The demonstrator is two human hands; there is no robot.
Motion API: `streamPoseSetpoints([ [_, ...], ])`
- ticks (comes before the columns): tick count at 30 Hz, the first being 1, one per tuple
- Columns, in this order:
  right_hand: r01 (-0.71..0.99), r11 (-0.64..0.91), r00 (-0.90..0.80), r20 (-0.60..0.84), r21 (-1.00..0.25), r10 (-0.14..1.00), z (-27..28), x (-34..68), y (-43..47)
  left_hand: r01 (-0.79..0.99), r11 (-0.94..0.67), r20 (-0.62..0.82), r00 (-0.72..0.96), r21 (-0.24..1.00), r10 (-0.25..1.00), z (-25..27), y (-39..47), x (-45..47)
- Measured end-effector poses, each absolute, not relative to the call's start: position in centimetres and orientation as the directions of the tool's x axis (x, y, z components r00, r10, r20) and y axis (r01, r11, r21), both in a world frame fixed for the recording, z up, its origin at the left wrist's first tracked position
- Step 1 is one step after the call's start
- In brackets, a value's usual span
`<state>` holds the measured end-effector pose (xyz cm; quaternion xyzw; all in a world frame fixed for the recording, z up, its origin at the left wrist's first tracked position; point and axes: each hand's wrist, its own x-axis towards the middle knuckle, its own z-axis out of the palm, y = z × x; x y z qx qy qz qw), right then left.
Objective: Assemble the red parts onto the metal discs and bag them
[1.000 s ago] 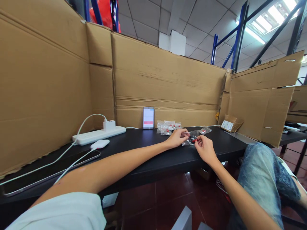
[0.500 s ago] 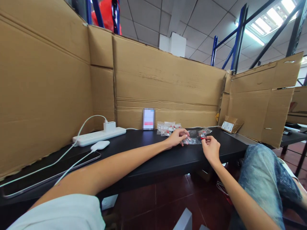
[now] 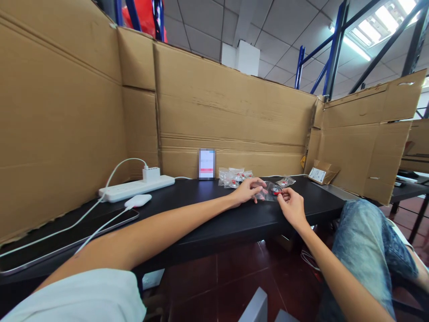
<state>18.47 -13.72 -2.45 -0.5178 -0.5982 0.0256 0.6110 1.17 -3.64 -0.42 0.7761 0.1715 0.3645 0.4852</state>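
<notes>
A clear plastic bag lies between my two hands over the black table. My left hand is closed on the bag's left side, fingers bent over it. Pinched in my right hand is a small round item with a red part, at the bag's right end. Whether it is inside the bag or against its mouth I cannot tell. Behind my left hand sits a pile of small clear bags with red bits inside. One more filled bag lies just beyond my right hand.
A phone-like screen leans on the cardboard wall. On the left are a white power strip, a white charger, cables and a dark tablet. An opened cardboard box stands at right. A person's jeans-clad knee is below.
My right hand has moved a little left with the round item, bringing it to the clear bag. My left hand has stayed almost in place.
</notes>
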Motion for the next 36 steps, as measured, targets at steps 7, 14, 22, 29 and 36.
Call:
streamPoseSetpoints([
  [7, 0.586, 0.484, 0.218, 0.702, -0.649, 0.678, -2.5, 18.5, -13.9, -0.151, -0.292, 0.304, 0.738, 0.944, 0.603, -0.1, -4.8, 1.1],
  [14, 0.567, 0.474, 0.233, 0.683, -0.673, 0.692, -2.6, 18.8, -13.7, -0.172, -0.132, 0.217, 0.766, 0.976, 0.605, 0.2, -5.5, 1.1],
  [22, 0.511, 0.434, 0.304, 0.628, -0.742, 0.716, -2.7, 19.1, -13.3, -0.192, -0.162, 0.251, 0.683, 0.968, 0.687, -0.4, -5.5, 1.9],
  [29, 0.503, 0.484, 0.108, 0.607, -0.716, 0.787, -2.7, 19.6, -13.1, -0.203, -0.205, 0.287, 0.735, 0.958, 0.614, -0.3, -5.9, 1.9],
  [36, 0.369, 0.489, 0.14, 0.568, -0.79, 0.811, -2.7, 19.3, -13.3, -0.223, -0.197, 0.297, 0.755, 0.955, 0.584, -0.3, -6.3, 2.0],
])
